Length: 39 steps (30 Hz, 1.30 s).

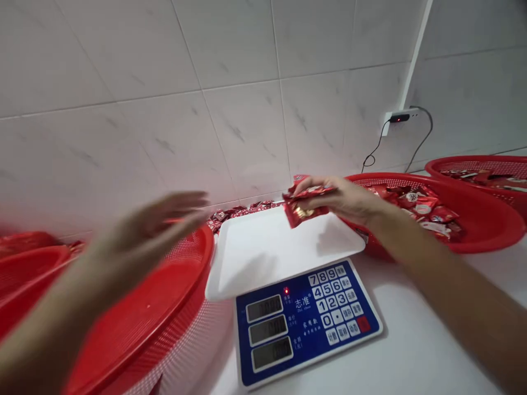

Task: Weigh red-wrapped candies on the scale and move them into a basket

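Weighing station with two bare hands at work. The right hand [337, 195] closes thumb and fingers on a small bunch of glossy red-and-gold wrapped packets [307, 208], held above the far right part of the rectangular white tray [263, 241] and apart from its surface; the exact count cannot be told. The left hand [135, 236], blurred, is raised over the deep red perforated plastic basket [135, 307] at left, fingers extended, thumb apart, gripping nothing that can be seen. The tray tops a white electronic scale with a blue keypad panel [304, 329]; a red indicator glows, but the display digits are too dim to read reliably. At right, a wide red perforated plastic basket [486, 230] holds a heap of similar red wrapped packets [424, 208]. More red patterned packets [224, 216] lie behind the tray, along the marbled pale tiled wall [247, 126].

The step in hand appears to be handling packets over the scale. Placing the bunch on the tray would call for lowering the right hand, loosening the pinch gently, and keeping both hands off the tray so that the reading settles.
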Each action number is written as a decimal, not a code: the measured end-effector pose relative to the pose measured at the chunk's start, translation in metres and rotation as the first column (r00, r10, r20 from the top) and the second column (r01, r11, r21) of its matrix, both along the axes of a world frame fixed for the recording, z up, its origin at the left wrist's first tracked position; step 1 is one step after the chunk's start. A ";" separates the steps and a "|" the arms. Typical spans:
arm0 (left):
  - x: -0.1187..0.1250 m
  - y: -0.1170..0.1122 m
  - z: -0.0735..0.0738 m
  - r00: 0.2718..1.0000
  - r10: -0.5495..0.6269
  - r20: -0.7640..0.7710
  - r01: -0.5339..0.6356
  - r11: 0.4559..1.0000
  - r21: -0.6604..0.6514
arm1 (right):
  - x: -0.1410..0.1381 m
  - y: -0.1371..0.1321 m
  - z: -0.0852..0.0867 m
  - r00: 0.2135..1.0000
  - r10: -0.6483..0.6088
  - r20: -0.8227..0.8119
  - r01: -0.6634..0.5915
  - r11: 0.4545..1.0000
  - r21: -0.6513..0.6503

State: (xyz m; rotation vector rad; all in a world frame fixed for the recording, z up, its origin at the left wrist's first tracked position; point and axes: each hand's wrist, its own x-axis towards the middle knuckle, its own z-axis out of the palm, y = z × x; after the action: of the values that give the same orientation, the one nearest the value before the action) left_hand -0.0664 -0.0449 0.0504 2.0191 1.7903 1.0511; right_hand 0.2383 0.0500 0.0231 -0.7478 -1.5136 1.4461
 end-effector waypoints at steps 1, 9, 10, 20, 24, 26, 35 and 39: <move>0.023 0.008 -0.005 0.996 -0.088 0.003 0.088 0.994 -0.063 | -0.009 0.000 -0.006 0.999 0.021 -0.025 -0.022 1.000 -0.018; 0.100 0.053 -0.045 0.961 -0.203 0.189 0.216 0.975 -0.046 | -0.018 0.005 -0.022 0.999 0.014 -0.051 -0.015 1.000 -0.013; 0.093 0.057 -0.045 0.965 -0.215 0.149 0.227 0.971 -0.074 | -0.014 0.007 -0.022 0.999 0.033 0.009 -0.033 0.999 -0.002; 0.047 0.067 -0.042 0.984 -0.081 -0.156 0.067 0.994 -0.089 | -0.005 0.005 -0.022 0.966 -0.175 0.188 0.140 0.972 0.187; 0.058 0.059 -0.041 0.984 -0.010 -0.178 0.003 0.999 -0.039 | -0.005 0.002 -0.021 0.950 -0.261 0.170 0.218 0.947 0.238; 0.066 0.056 -0.041 0.992 -0.042 -0.115 0.040 0.999 -0.017 | -0.007 0.002 -0.022 0.950 -0.270 0.154 0.227 0.942 0.249; 0.090 0.054 -0.050 0.840 -0.322 0.437 0.367 0.930 -0.019 | -0.022 -0.010 -0.022 0.985 -0.133 0.113 0.096 0.955 0.282; 0.087 0.055 -0.047 0.799 -0.330 0.503 0.387 0.922 -0.010 | -0.020 -0.013 -0.019 0.983 -0.132 0.126 0.090 0.951 0.295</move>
State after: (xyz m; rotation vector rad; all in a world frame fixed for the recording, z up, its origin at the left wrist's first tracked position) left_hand 0.0210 0.0099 0.0031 1.7180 1.1215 1.1738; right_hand 0.2187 0.0371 0.0041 -0.7579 -1.7188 1.0752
